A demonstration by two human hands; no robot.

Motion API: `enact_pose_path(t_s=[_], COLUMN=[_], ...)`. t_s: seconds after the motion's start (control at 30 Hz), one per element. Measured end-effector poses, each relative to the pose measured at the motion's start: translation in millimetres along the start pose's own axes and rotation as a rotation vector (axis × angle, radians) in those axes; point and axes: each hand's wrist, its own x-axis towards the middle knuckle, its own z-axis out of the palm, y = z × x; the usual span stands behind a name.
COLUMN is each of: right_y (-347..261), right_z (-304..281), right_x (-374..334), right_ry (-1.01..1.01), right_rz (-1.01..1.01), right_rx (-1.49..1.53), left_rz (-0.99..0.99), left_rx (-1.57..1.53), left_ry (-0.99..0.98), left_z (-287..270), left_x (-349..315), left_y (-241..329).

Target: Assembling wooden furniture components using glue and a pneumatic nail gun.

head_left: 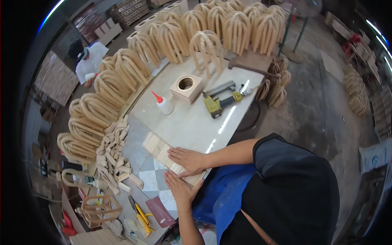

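On the near edge of the pale worktable (151, 116) lies a row of light wooden strips (157, 146), side by side. My right hand (188, 160) rests flat across them, fingers stretched out. Against their left edge, my left hand (181, 190) is spread, its thumb apart near the closest end. Farther up the table stand a white squeeze bottle with a red tip (165, 106) and a square wooden box with a round hole (185, 96). To their right a yellow-green air nailer (214, 107) lies on its side.
Bent-wood loop frames (98, 108) line the table's left and far sides. A pile of small wood pieces (111, 153) sits left, with yellow-handled cutters (143, 218) and a reddish-brown sheet (160, 211) nearer. Another person (87, 61) is at the far left.
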Motion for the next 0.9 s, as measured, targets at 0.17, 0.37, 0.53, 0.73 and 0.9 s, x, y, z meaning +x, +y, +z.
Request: enact_pose_path(t_s=[0.17, 0.37, 0.53, 0.73, 0.9], right_y=[6, 12, 14, 22, -7], right_z=[1, 13, 34, 33, -5], right_x=[-3, -5, 6, -6, 10], right_ry=[-0.006, -0.053, -0.004, 0.154, 0.055], right_rz=[-0.006, 0.065, 0.078, 0.051, 0.152], right_rx=[-0.01, 0.103, 0.08, 0.074, 0.37], left_rz=[-0.001, 0.161, 0.304, 0.293, 0.272], left_rx=[-0.007, -0.074, -0.059, -0.081, -0.136], left_ry=[-0.027, 0.046, 0.005, -0.167, -0.042], left_z=[-6, -9, 3, -26, -20], left_x=[8, 4, 19, 43, 35], left_y=[5, 2, -18, 17, -2])
